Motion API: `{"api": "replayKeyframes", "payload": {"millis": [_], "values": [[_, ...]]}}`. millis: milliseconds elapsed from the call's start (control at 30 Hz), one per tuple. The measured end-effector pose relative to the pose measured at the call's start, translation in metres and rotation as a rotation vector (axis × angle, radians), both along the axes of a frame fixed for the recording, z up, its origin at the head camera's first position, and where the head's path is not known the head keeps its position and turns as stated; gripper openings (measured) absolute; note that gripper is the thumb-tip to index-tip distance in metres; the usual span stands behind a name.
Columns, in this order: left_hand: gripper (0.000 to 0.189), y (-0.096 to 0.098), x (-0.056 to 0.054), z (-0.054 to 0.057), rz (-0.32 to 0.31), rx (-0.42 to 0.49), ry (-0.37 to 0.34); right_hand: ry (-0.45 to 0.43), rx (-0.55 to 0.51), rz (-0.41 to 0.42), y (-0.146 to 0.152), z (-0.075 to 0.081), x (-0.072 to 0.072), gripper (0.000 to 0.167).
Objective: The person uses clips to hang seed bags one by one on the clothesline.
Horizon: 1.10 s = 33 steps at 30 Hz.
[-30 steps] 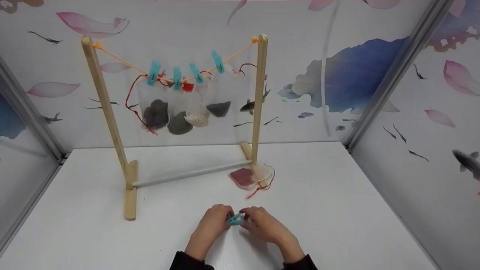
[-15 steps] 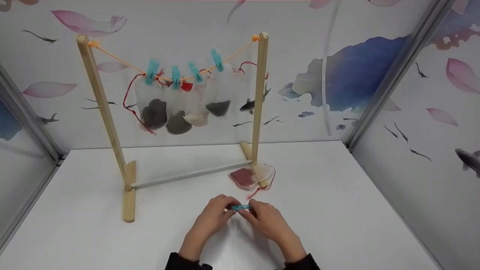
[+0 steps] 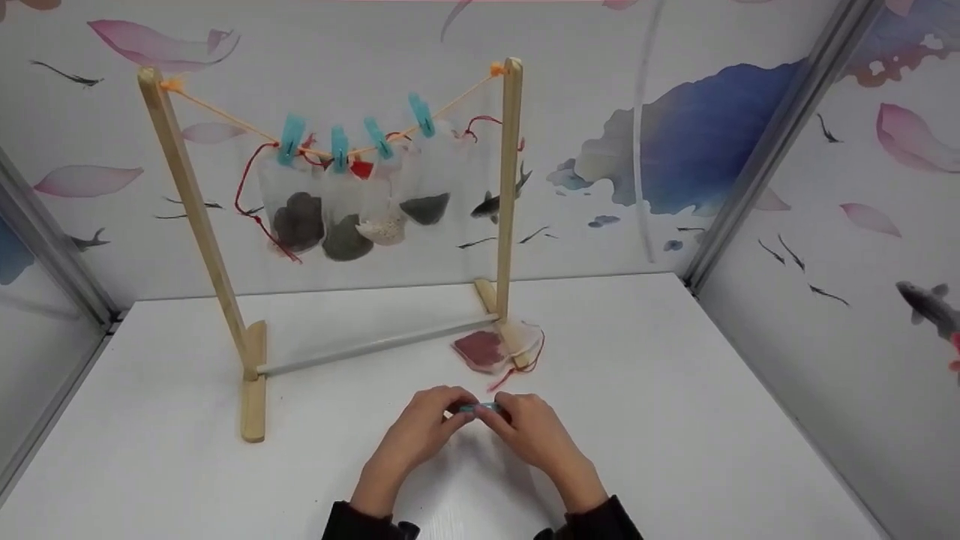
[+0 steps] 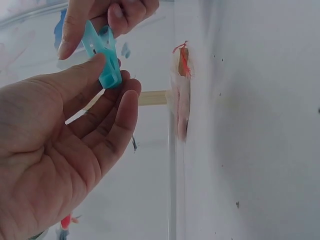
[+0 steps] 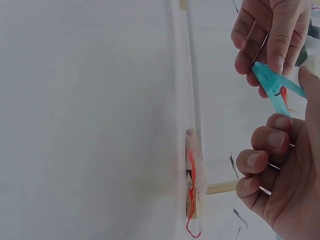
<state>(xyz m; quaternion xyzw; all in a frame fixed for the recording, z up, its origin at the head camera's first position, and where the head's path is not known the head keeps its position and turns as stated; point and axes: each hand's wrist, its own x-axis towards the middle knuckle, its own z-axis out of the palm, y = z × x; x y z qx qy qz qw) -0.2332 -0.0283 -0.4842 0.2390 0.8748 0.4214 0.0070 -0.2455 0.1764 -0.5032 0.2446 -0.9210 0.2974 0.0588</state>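
Between both hands is a turquoise clothespin [image 4: 111,70], seen in the wrist views with its handle ends spread apart. My left hand [image 3: 427,420] pinches its clamping end between thumb and fingers. My right hand [image 3: 536,431] has its thumb and index finger at the two handle ends [image 5: 295,89]. In the head view the fingers cover most of the clothespin. Just beyond the hands, a sheer drawstring pouch [image 3: 480,351] with a dark red piece inside lies against the rack's right foot, its red cord trailing toward me.
A wooden rack [image 3: 510,187] stands behind, with an orange line [image 3: 217,112] strung between its posts. Several turquoise clothespins [image 3: 339,148] hold sheer pouches [image 3: 300,221] with dark and pale pieces on it. A grey bar [image 3: 375,345] joins the feet on the white table [image 3: 675,420].
Both hands have moved slightly away from me and closer together around the clothespin. The clothespin has turned from slanted to nearly level. The head view has shifted a little.
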Motion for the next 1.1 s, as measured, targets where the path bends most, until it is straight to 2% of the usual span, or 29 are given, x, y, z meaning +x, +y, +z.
{"api": "replayKeyframes", "payload": {"millis": [300, 533, 900, 1100], "values": [[0.015, 0.0009, -0.0012, -0.0013, 0.007, 0.02, 0.01, 0.042, -0.023, 0.022, 0.002, 0.0003, -0.001, 0.047], [0.017, 0.0013, 0.0, -0.0003, 0.012, 0.022, 0.032, 0.024, -0.059, 0.043, 0.0041, 0.0014, -0.0013, 0.043], [0.019, -0.0002, -0.0007, 0.0004, 0.01, 0.048, 0.018, 0.005, -0.097, 0.043, 0.0027, 0.0028, -0.0007, 0.039], [0.019, -0.0014, -0.0008, 0.0, 0.02, 0.055, 0.033, 0.039, -0.095, 0.036, -0.0013, 0.0041, -0.0002, 0.034]]}}
